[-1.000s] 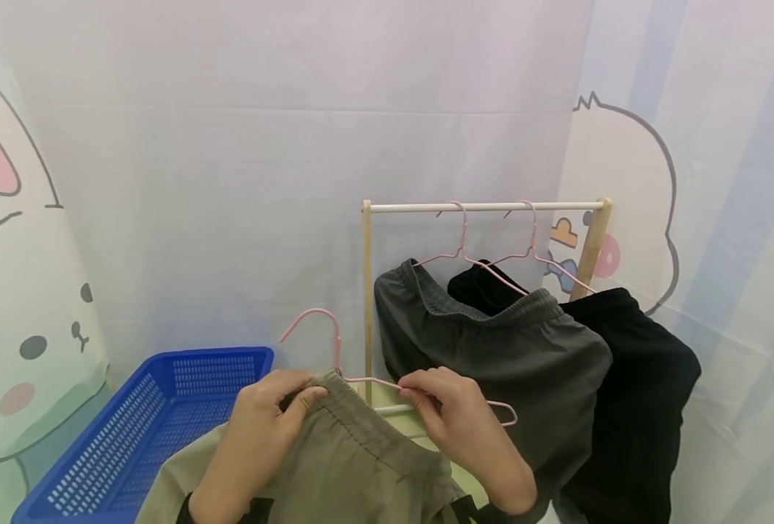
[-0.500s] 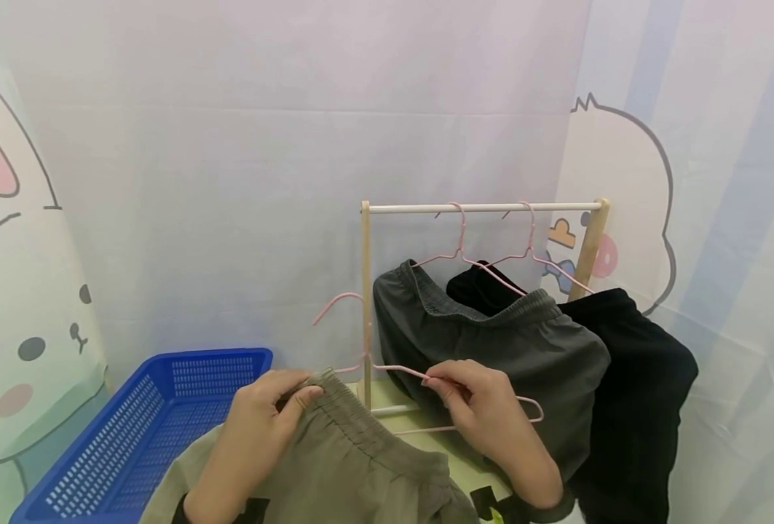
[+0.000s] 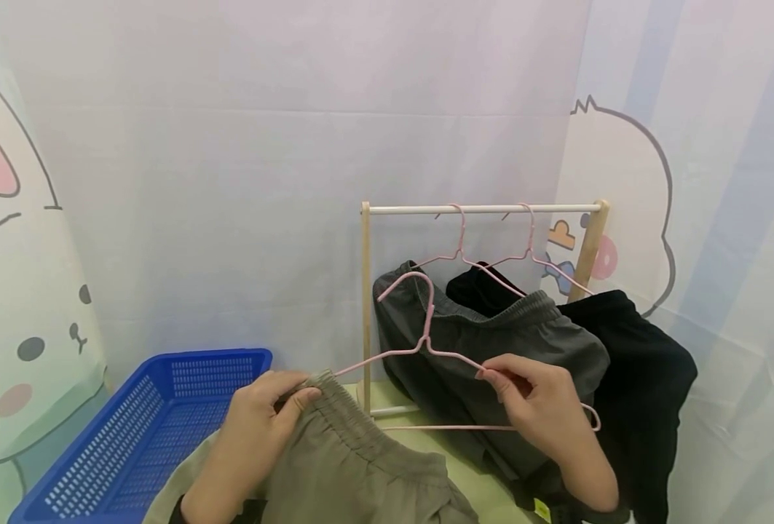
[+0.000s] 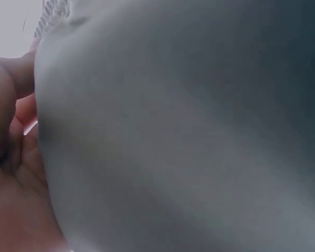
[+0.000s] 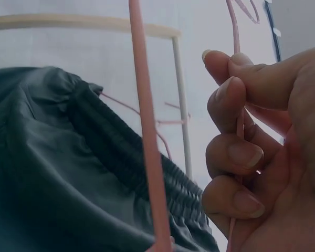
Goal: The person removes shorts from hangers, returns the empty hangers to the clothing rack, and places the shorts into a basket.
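Note:
Olive-khaki pants point(image 3: 360, 466) with an elastic waistband fill the bottom centre of the head view. My left hand point(image 3: 252, 429) pinches their waistband at its left end. A pink clothes hanger point(image 3: 429, 320) stands above the waistband, hook up; its left end disappears behind the fabric by my left fingers. On the hanger's right shoulder, my right hand point(image 3: 547, 407) pinches the wire between thumb and forefinger. In the right wrist view the fingers point(image 5: 233, 152) are curled round that pink wire. Pale fabric point(image 4: 163, 126) covers most of the left wrist view.
A rack point(image 3: 485, 209) stands behind on a pale green surface point(image 3: 419, 444). Dark grey pants point(image 3: 491, 349) and black pants point(image 3: 649, 378) hang from it on pink hangers. A blue plastic basket point(image 3: 131, 429) lies at the left. Printed curtains point(image 3: 229, 182) enclose the space.
My right hand has moved rightward with the hanger, whose hook now stands before the grey pants. More of the hanger's left shoulder shows. The left hand keeps its place on the waistband.

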### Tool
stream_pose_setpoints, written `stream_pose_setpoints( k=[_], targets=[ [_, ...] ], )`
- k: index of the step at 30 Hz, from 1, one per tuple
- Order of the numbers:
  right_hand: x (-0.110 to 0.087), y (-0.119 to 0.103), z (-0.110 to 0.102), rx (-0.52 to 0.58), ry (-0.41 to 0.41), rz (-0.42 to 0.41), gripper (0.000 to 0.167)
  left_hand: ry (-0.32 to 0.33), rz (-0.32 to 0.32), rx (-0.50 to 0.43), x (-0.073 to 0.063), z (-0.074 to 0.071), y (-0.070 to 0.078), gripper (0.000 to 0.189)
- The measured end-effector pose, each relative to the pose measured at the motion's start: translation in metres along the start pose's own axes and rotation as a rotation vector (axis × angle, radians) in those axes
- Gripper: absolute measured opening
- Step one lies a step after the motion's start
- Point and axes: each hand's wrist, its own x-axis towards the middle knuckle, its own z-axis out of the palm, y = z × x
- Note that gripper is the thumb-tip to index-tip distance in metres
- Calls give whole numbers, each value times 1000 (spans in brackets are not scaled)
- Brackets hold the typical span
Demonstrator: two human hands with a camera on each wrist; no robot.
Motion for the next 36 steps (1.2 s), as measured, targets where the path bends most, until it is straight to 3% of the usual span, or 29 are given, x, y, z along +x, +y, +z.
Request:
stream_pose_setpoints(
  k=[5,12,23,32,36],
  targets=[
    [-4,7,-13,-41,34,17,25,7,5,20,0,-1,-3,5],
    [-8,11,-24,-69,53,30,25,-86,-68,29,0,-10,-5,8],
    [-12,16,-35,-97,49,86,24,-186,-116,-7,0,-19,-11,8],
    [-13,14,-38,-63,19,141,23,-232,-202,-46,0,-21,-10,17],
    [-14,14,-39,-74,15,145,23,-225,-189,-48,0,-21,-10,17]
  ],
)
